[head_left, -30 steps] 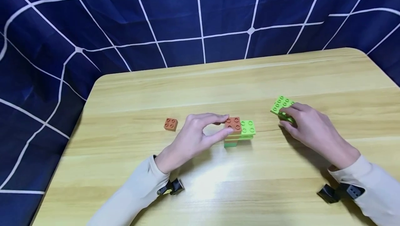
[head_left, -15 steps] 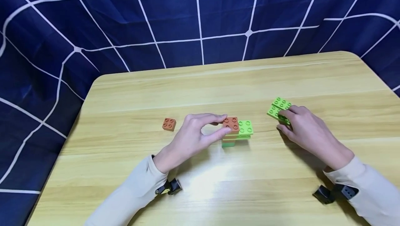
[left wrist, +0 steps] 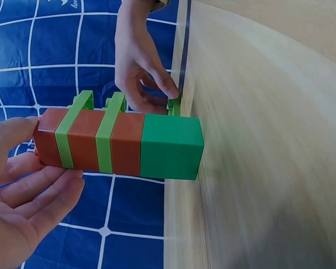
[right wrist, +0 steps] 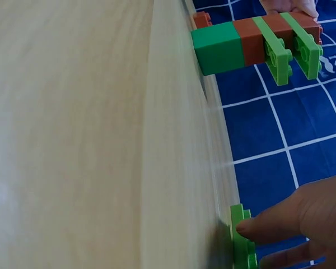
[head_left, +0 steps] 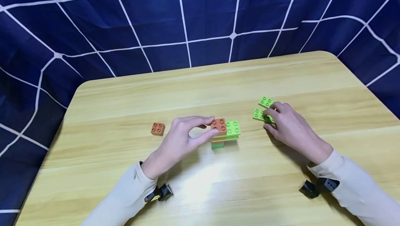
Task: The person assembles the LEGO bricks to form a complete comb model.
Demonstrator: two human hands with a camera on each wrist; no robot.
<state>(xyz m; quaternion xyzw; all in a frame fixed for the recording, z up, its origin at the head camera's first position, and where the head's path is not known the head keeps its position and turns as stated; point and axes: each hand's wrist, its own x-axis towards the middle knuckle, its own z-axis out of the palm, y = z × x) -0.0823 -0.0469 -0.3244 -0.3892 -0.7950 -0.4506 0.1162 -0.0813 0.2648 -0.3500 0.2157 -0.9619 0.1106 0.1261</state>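
A tower of toy building bricks stands on the table: a dark green brick at the bottom, brown-orange bricks above it, and two thin light green plates between these, jutting out to the right. My left hand pinches the top brown-orange brick between thumb and forefinger; its other fingers are extended in the left wrist view. Over to the right, my right hand grips a loose light green plate by its edges, partly covering it. Just behind lies another light green plate, partly hidden by the fingers.
One loose brown-orange brick lies left of my left hand. The wooden table has rounded far corners. A dark blue cloth with white lines hangs behind it and at both sides.
The two loose light green plates lay edge to edge; now a gap has opened between them, and the near one has turned in my right hand. My left hand stays on the tower.
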